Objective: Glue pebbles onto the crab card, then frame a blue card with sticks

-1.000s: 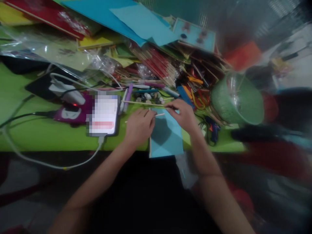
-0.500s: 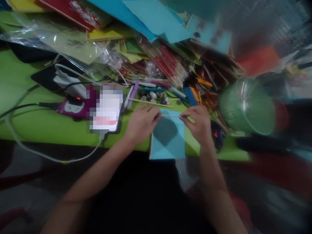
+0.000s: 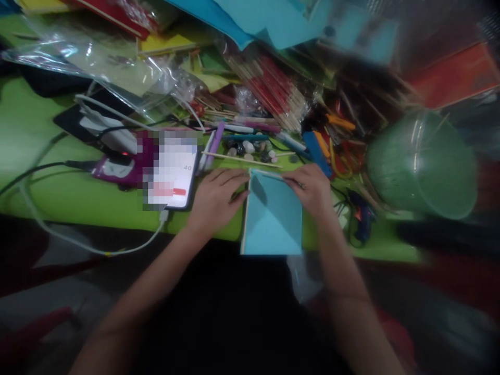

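While the left hand [image 3: 216, 192] lies flat, fingers spread, beside the blue card [image 3: 273, 219], the right hand [image 3: 310, 187] pinches a thin stick [image 3: 269, 174] — along the card's top edge.

Card [image 3: 273, 219] between hands, phone [image 3: 172, 174] left

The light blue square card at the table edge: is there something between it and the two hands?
Nothing visible is. The left hand lies flat at the left edge of the light blue square card, and the right hand rests at its top right corner, on a thin wooden stick along the top edge.
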`<state>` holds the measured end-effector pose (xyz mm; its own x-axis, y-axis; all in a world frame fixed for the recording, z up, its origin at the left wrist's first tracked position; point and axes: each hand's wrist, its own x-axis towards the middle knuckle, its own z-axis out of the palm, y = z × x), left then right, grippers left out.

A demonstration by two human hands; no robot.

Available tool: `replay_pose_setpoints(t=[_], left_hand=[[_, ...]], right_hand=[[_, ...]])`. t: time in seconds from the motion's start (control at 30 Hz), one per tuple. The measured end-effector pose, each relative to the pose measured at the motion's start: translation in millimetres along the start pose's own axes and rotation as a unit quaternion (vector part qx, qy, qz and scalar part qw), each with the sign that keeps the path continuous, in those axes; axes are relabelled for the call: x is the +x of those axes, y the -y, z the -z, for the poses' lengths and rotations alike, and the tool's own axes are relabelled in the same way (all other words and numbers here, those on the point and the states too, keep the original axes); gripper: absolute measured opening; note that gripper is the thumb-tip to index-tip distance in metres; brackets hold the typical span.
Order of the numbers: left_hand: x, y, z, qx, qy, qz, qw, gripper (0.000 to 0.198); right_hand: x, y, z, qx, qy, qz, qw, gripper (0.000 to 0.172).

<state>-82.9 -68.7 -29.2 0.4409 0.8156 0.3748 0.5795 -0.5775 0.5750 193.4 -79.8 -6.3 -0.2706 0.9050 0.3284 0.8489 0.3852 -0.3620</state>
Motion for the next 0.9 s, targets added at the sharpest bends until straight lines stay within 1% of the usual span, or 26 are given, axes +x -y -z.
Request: replay_pose_setpoints(t=[0.1,0.2,0.53,0.7,0.8,0.9], left_hand=[[0,-1,-3.7,0.003,0.032,-0.005,0.999,0.031],[1,-2,-5.4,0.024,0.048,0.001,0.999,0.035],[3,-8,-1.7,0.079,0.065,0.004,0.995,0.034],[8,-15,-0.9,0.112,0.094,0.015,0.989,0.039],[9,-17,-1.7,0.126,0.106,0.001,0.986,0.037],[9,-15,-3.4,0.133,0.110,-0.006,0.985,0.036]], right_hand=[[2,0,-4,-0.025,0.006,0.001,1.000,0.019],[4,1,-7,-0.038,0.016,0.000,0.999,0.021],[7,2,-16,-0.043,0.041,-0.017,0.998,0.020],[8,3,-19,-0.078,0.024,-0.005,0.997,0.020],[9,3,-23,-0.083,0.018,-0.008,0.996,0.020],[10,2,-24,-0.077,0.025,-0.018,0.997,0.020]])
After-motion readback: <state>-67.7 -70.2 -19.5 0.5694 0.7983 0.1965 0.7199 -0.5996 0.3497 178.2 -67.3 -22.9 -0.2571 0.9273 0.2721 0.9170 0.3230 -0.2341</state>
